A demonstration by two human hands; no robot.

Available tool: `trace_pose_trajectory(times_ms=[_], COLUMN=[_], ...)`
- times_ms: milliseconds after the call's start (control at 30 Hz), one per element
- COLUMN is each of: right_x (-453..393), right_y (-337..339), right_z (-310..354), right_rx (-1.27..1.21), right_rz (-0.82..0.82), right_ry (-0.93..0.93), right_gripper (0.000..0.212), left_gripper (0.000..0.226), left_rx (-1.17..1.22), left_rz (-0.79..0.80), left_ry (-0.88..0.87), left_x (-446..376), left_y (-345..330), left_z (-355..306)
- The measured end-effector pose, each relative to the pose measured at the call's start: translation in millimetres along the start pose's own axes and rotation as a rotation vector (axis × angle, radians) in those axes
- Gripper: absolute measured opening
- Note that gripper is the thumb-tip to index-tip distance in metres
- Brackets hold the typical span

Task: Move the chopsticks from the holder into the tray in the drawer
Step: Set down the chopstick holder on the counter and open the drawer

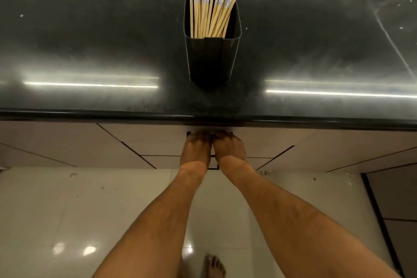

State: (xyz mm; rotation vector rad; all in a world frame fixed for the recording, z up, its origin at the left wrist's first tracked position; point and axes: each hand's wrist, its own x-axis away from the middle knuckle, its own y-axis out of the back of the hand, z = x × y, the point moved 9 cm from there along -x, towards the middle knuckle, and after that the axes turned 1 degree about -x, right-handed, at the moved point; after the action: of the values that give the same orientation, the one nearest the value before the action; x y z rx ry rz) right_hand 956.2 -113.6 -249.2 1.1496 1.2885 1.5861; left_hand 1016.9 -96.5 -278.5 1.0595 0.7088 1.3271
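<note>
Dark glossy table (90, 52) fills the top of the view; below its front edge sits the pale drawer (158, 142), closed; black holder (212, 61) stands upright mid-table, chopsticks (209, 7) bunched inside, patterned ends up; left hand (195, 146) and right hand (228, 145) side by side, touching, fingers hooked over the dark handle (189, 133) at the drawer's top, each grip curled round it; one bare foot (214, 265) on the tiled floor (67, 210).

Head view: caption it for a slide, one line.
Both hands, left hand and right hand, grip the drawer handle beneath the chopsticks holder.
</note>
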Motion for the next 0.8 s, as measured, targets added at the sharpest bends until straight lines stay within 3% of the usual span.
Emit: trace_pose_trajectory(times_ms=[133,300,367,433,533,633,800], right_x=[9.1,42.7,56.1,73.8,109.9,145.8,204.7], right_y=[-6.0,0.9,4.7,6.2,-1.6,-9.8,-22.9], right_z=[0.8,11.5,15.8,20.6,28.2,36.5,49.0], right_rx=[-0.024,-0.076,-0.081,-0.087,-0.109,-0.109,-0.107], right_rz=[0.06,-0.072,-0.094,-0.108,-0.103,-0.105,-0.09], right_ry=[0.001,0.071,0.073,0.078,0.084,0.073,0.056], right_gripper=[0.045,0.028,0.016,0.009,0.007,0.006,0.004], left_gripper=[0.056,0.067,0.047,0.012,0.009,0.029,0.07], left_rx=[0.053,0.126,0.332,0.523,0.673,0.73,0.472], left_rz=[0.056,0.037,-0.01,-0.031,0.027,0.019,-0.07], left_ry=[0.012,-0.035,0.005,0.079,0.083,0.037,-0.058], left_x=[6.9,32.2,44.2,63.0,100.6,137.0,195.3], left_y=[-3.6,-6.9,-1.0,1.9,-11.3,-15.2,-12.7], left_z=[-0.9,-9.9,-7.3,-0.7,-10.9,-26.2,-51.1])
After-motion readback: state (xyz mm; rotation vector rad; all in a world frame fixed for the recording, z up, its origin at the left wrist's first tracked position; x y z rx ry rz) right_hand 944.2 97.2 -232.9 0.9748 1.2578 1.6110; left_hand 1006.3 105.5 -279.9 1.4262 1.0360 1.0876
